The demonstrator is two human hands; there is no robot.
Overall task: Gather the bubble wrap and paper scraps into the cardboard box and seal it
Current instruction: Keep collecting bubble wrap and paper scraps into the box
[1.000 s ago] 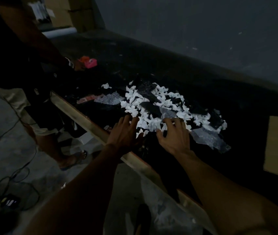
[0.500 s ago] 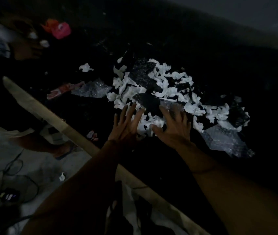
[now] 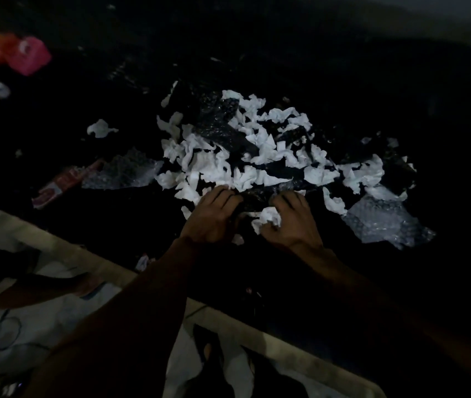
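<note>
Dim light over a dark table (image 3: 56, 248): I see the left hand (image 3: 214, 216) and right hand (image 3: 291, 222) curled into the near edge of the white scraps (image 3: 228, 165), bubble wrap (image 3: 383, 222) just right, a pink object (image 3: 27, 54) far left.

Crumpled paper scraps (image 3: 208, 165) and glossy plastic bubble wrap (image 3: 380, 225) cover a matt black tabletop (image 3: 99, 225)
</note>
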